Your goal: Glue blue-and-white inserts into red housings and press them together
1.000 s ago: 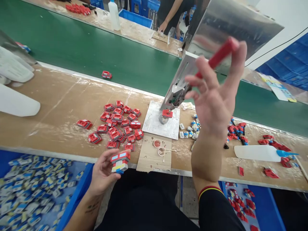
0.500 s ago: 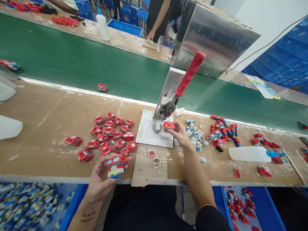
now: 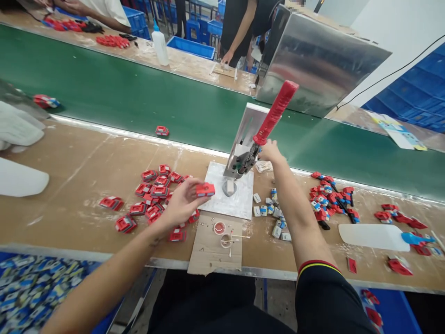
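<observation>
Above the left part of a white plate (image 3: 241, 206) on the tabletop (image 3: 76, 199), a red piece (image 3: 206, 189) is held by the left hand (image 3: 184, 199), its grip pinched around the piece between thumb and fingers. Just to the right of the piece, and apart from it, a small pale block (image 3: 230, 186) is seated on a grey mount (image 3: 225, 191). Over the mount a metal clamp (image 3: 248, 160) is carried by an upright bracket (image 3: 252, 123), its red handle (image 3: 278, 111) raised. The right hand (image 3: 271, 151) is stretched past the clamp, near a bundle of white sticks (image 3: 264, 166); its fingers are partly hidden, and whether anything is grasped by that grip cannot be told. Beneath and left of the left hand, a cluster of red pieces (image 3: 160, 191) is spread, while white-and-blue pieces (image 3: 277, 212) are scattered right of the plate, partly covered by the right forearm. On a cardboard sheet (image 3: 208, 260) in front of the plate, two small cups (image 3: 219, 228) are set, with swabs (image 3: 239, 236) laid across the nearer one.
</observation>
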`<state>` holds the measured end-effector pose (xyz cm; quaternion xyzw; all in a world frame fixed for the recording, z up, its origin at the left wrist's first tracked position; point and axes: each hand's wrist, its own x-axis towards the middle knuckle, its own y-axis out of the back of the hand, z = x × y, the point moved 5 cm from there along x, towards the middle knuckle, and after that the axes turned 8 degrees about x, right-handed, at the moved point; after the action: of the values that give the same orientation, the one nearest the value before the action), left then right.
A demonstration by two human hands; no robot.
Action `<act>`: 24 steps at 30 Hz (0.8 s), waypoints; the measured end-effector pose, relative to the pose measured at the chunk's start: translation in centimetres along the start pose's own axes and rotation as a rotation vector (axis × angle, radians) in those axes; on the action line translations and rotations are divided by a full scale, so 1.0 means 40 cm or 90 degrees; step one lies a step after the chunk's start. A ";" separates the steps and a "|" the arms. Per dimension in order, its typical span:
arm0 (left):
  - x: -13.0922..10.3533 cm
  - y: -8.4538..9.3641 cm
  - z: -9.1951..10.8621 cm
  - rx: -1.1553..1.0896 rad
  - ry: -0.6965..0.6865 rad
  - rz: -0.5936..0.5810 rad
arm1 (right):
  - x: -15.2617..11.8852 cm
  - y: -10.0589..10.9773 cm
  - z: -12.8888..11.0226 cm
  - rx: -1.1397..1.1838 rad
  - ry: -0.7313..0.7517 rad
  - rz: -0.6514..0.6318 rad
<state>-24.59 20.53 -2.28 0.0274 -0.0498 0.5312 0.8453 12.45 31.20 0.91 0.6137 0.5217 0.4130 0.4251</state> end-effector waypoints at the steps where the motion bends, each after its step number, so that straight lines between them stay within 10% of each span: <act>1: 0.035 -0.017 0.004 0.026 -0.022 -0.029 | -0.026 0.033 0.000 0.013 -0.011 0.052; 6: 0.146 -0.120 -0.024 0.095 -0.089 -0.131 | -0.240 0.276 -0.138 0.489 0.196 0.578; 10: 0.175 -0.178 -0.066 0.101 -0.073 -0.173 | -0.334 0.340 -0.369 0.625 0.411 0.491; 16: 0.166 -0.188 -0.076 0.079 -0.066 -0.189 | -0.542 0.210 -0.476 0.564 0.615 0.179; 19: 0.158 -0.187 -0.078 0.070 -0.067 -0.188 | -0.652 0.129 -0.465 0.425 0.659 0.223; 24: 0.155 -0.189 -0.090 0.078 -0.073 -0.181 | -0.643 0.058 -0.425 0.665 0.283 0.388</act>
<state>-14.91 23.16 -5.09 0.1162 -0.0612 0.4057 0.9045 -5.98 7.03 6.55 0.7602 0.5318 0.3244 -0.1845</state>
